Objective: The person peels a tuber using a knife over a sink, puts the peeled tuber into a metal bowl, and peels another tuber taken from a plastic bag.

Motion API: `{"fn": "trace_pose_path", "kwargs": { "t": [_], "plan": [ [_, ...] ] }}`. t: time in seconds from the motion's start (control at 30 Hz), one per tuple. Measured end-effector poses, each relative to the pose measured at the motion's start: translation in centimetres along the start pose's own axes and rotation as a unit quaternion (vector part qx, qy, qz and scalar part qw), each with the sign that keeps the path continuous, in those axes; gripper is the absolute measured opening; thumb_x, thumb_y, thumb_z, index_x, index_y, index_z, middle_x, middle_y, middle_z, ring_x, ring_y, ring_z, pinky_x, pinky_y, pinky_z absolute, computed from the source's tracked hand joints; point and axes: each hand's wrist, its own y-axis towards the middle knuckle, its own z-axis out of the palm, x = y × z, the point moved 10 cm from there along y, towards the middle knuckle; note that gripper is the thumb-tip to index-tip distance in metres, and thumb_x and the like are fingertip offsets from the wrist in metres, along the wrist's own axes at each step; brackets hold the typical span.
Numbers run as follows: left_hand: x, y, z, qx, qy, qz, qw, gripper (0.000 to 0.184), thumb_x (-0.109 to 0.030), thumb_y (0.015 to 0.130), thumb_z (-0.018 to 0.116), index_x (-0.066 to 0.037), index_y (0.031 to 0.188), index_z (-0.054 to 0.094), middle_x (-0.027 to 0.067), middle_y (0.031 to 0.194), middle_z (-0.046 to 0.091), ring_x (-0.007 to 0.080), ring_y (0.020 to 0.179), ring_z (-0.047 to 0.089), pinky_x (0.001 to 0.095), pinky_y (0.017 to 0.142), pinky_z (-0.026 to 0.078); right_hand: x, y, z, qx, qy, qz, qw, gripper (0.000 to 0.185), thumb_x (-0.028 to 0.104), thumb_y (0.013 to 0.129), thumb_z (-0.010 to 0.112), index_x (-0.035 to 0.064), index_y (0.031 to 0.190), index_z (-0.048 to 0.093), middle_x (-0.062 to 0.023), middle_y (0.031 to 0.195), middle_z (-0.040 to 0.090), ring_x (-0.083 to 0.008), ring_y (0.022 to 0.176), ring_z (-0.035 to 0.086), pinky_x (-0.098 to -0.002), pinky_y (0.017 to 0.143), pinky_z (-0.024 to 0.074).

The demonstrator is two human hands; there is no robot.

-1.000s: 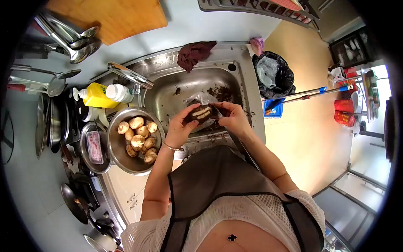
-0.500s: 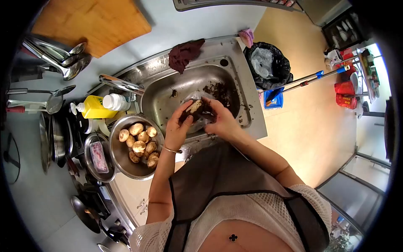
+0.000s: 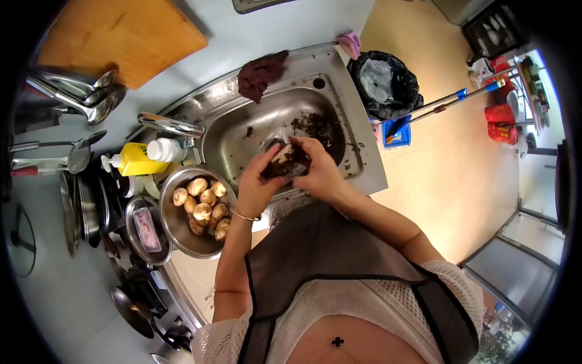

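Over the sink basin [image 3: 224, 145], the fingers [image 3: 267, 159] of the left hand [image 3: 257, 185] are clamped on a dark, dirt-covered lump [image 3: 292, 162] with a pale patch, thumb on its near side. Right hand [image 3: 321, 173] grips the same lump from the other side, fingers curled on it; fingertips partly hidden, can't tell if any tool is in there. The lump sits between the two hands, above the basin. Clear plastic [image 3: 280, 137] just beyond and partly under the hands. Dark crumbs [image 3: 316, 126] scattered on the basin floor, more on the right ledge. Thin bracelet [image 3: 245, 216] on left wrist.

Left of the sink: large metal bowl [image 3: 177, 224] with a heap of pale brown, roundish pieces [image 3: 202, 211]. Beside that, smaller metal bowl [image 3: 159, 256] holding a clear pack [image 3: 147, 230] with pinkish contents. Faucet [image 3: 171, 125] reaches toward the basin's left side; yellow pump bottle [image 3: 134, 161] and white bottle [image 3: 165, 150] next to each other near its base. Dark red cloth [image 3: 262, 76] crumpled on the sink's far rim. Black-lined bin [image 3: 410, 85] on the floor, right of the sink, blue dustpan [image 3: 398, 137] near it.
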Motion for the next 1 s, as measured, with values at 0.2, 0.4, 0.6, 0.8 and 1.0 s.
{"fn": "trace_pose_path", "kwargs": {
  "t": [0.2, 0.4, 0.6, 0.8, 1.0],
  "plan": [
    [1.4, -0.3, 0.2, 0.054, -0.056, -0.004, 0.997, 0.053, -0.001, 0.068, 0.066, -0.008, 0.118, 0.049, 0.0079, 0.104, 0.056, 0.0148, 0.095, 0.053, 0.0263, 0.084, 0.042, -3.8, 0.3, 0.6, 0.144, 0.108, 0.202, 0.963, 0.043, -0.004, 0.058, 0.057, -0.0056, 0.1, 0.057, -0.0084, 0.094, 0.057, -0.0142, 0.087, 0.054, -0.024, 0.077, 0.0419],
    [2.6, 0.4, -0.4, 0.016, -0.115, -0.062, 0.991, 0.05, 0.0, 0.072, 0.063, -0.006, 0.119, 0.048, 0.0061, 0.104, 0.056, 0.014, 0.094, 0.053, 0.0264, 0.083, 0.043, -4.4, 1.5, 2.4, 0.133, 0.167, 0.207, 0.955, 0.046, -0.004, 0.06, 0.056, -0.0069, 0.105, 0.052, -0.0103, 0.096, 0.058, -0.0156, 0.085, 0.054, -0.0236, 0.078, 0.0421],
    [1.8, -0.3, -0.5, 0.009, -0.045, -0.04, 0.998, 0.05, 0.001, 0.073, 0.061, -0.005, 0.121, 0.045, 0.0073, 0.109, 0.053, 0.0145, 0.096, 0.052, 0.0269, 0.083, 0.043, -0.1, -0.7, 3.3, 0.17, -0.033, 0.061, 0.983, 0.082, -0.004, 0.053, 0.061, -0.0032, 0.128, 0.028, -0.0174, 0.121, 0.037, -0.024, 0.119, 0.035, -0.0282, 0.097, 0.0298],
    [1.3, -1.4, 0.1, 0.007, -0.087, -0.002, 0.996, 0.047, 0.002, 0.074, 0.058, -0.004, 0.119, 0.047, 0.0079, 0.109, 0.053, 0.015, 0.098, 0.051, 0.0268, 0.083, 0.042, -1.6, -1.6, 2.0, 0.119, -0.011, 0.109, 0.987, 0.074, -0.01, 0.055, 0.056, -0.005, 0.126, 0.033, -0.0135, 0.116, 0.045, -0.0197, 0.11, 0.045, -0.0258, 0.092, 0.0353],
    [1.8, -1.4, -0.2, 0.038, -0.095, -0.002, 0.995, 0.046, 0.001, 0.075, 0.059, -0.004, 0.118, 0.048, 0.0075, 0.109, 0.055, 0.0144, 0.095, 0.053, 0.026, 0.084, 0.042, -4.6, -1.2, 2.1, 0.186, 0.132, 0.25, 0.941, 0.05, -0.007, 0.062, 0.051, -0.0035, 0.112, 0.052, -0.0054, 0.086, 0.059, -0.0092, 0.077, 0.053, -0.0202, 0.068, 0.0431]
  ]
}}
